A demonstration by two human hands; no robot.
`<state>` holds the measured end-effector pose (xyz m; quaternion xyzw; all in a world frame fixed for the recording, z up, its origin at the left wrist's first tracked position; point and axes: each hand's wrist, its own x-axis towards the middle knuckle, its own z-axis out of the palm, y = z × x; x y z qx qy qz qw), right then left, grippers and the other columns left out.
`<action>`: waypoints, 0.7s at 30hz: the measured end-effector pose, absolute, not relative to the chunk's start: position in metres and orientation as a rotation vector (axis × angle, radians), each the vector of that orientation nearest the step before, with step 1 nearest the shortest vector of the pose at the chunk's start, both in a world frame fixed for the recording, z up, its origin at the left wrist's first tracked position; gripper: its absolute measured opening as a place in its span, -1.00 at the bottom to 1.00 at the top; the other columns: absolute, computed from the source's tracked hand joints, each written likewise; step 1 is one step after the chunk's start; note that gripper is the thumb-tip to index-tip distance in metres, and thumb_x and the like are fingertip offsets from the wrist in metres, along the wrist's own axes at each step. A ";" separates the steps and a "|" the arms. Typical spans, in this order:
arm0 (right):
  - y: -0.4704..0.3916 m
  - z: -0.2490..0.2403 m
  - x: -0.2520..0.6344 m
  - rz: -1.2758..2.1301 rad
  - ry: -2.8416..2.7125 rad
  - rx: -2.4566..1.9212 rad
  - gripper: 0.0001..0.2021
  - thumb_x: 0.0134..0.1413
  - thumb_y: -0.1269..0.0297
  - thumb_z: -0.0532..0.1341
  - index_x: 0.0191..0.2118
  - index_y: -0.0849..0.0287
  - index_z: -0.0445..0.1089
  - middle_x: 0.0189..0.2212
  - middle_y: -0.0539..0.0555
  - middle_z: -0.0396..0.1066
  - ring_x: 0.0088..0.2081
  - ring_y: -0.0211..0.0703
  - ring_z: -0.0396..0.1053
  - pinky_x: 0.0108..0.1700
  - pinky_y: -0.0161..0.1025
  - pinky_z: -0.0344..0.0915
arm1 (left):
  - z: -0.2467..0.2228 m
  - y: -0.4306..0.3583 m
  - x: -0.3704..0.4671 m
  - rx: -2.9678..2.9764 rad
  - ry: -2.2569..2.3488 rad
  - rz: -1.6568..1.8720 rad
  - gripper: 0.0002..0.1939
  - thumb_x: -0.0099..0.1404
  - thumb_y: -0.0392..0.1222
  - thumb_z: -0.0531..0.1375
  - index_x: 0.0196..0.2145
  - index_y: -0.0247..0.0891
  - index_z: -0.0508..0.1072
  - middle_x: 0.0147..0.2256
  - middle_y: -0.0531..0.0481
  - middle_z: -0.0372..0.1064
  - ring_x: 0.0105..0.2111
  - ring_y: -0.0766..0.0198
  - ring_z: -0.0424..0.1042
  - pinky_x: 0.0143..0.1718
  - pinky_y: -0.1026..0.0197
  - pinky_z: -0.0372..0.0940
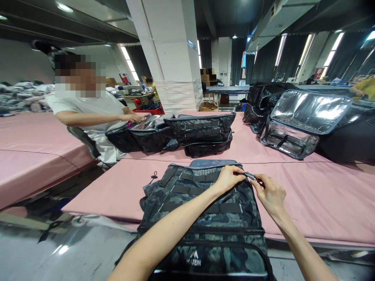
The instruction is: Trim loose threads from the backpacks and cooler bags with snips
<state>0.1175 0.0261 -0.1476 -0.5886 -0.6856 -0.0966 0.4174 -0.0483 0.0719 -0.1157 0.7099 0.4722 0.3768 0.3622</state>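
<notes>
A dark camouflage backpack (202, 218) with webbing straps and a white MATEIN logo lies in front of me, partly on the pink-covered table. My left hand (230, 178) pinches the bag's upper right edge between thumb and fingers; whether a thread is in the pinch is too small to tell. In my right hand (271, 192) is a pair of thread snips (254, 178) with silvery blades and dark handles. Their tips point left and meet the edge right beside my left fingertips. My left forearm crosses over the bag's front and hides part of it.
Across the pink table (307, 187) stand more camouflage bags (205, 132), including an open one with a silver-lined flap (310, 111) at right. A co-worker in a white shirt (84, 109) handles another bag (146, 134) at left. A white pillar (172, 58) rises behind.
</notes>
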 end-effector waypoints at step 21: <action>0.029 -0.157 0.114 0.075 -1.581 -1.373 -0.72 0.03 0.05 0.16 -0.29 0.14 0.46 -0.41 0.07 0.46 -0.43 -0.20 0.34 -0.35 -0.28 0.15 | -0.113 0.070 -0.050 1.295 0.994 0.979 -0.79 -0.11 -0.22 0.28 -0.48 -0.43 0.49 -0.65 0.10 0.26 -0.61 0.47 0.16 -0.52 0.35 0.07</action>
